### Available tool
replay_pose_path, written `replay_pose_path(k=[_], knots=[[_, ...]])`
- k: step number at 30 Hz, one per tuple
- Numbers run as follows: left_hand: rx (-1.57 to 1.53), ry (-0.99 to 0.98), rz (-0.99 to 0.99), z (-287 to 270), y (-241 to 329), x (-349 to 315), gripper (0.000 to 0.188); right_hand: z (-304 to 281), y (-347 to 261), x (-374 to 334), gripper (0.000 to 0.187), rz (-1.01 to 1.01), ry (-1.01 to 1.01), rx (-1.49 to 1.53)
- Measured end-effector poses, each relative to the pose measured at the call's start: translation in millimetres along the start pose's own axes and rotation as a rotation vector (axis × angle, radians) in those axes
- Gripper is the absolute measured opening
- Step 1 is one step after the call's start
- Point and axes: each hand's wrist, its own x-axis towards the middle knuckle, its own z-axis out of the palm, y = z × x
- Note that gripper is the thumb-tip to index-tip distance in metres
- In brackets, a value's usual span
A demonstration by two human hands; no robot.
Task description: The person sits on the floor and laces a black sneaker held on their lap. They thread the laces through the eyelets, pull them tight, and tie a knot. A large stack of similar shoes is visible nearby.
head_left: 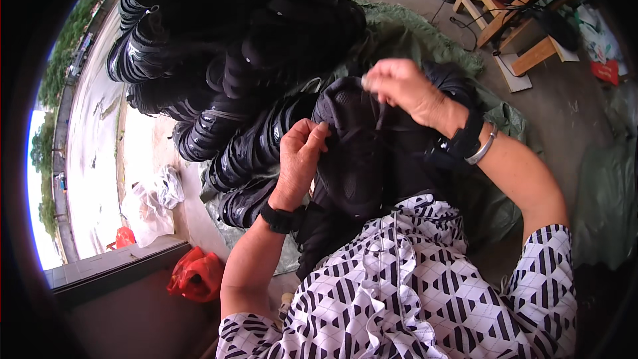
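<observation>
A black shoe upper (pixel 352 166) with mesh patches lies on my lap against my patterned top. My left hand (pixel 300 159) is closed at its left edge, thumb and forefinger pinched on the dark material. Above the upper's right side, my right hand (pixel 409 93) is raised with its fingers bent together in a pinch. A thin dark strand, perhaps a lace, runs below those fingers, but what they hold is too small and dark to make out. More black material (pixel 452 93) lies behind and under my right wrist.
Tall piles of nested black shoe uppers (pixel 256 133) stand ahead and to the left on a green tarp (pixel 425 33). At the left are a red plastic bag (pixel 196 274), a white bag (pixel 147 209) and a ledge (pixel 119 262). Another person sits far right by a wooden stool (pixel 495 26) with cables.
</observation>
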Motion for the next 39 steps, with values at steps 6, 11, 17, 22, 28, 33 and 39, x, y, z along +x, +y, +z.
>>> replay_pose_path(k=[6,11,17,22,28,33,39], knots=[[0.892,0.077,0.576,7,24,10,0.011,-46,-30,-7,0.019,-0.113,0.205,0.701],[1.030,-0.109,0.873,-8,63,24,0.019,-60,-37,-28,0.016,-0.108,-0.069,0.660],[1.249,-0.578,0.975,-19,81,55,0.026,-67,-120,-49,0.017,-0.513,-0.411,0.804],[1.374,-0.831,0.821,-3,100,66,0.018,-67,-107,-56,0.020,-0.267,-0.158,0.733],[1.361,-0.655,0.414,10,87,64,0.017,-59,-50,-57,0.020,-0.064,-0.039,0.622],[0.562,-0.512,0.035,-7,67,67,0.020,-25,-22,-46,0.019,0.175,-0.191,0.420],[0.006,-0.431,-0.020,-6,51,49,0.021,45,-3,-22,0.024,0.161,-0.190,0.373]])
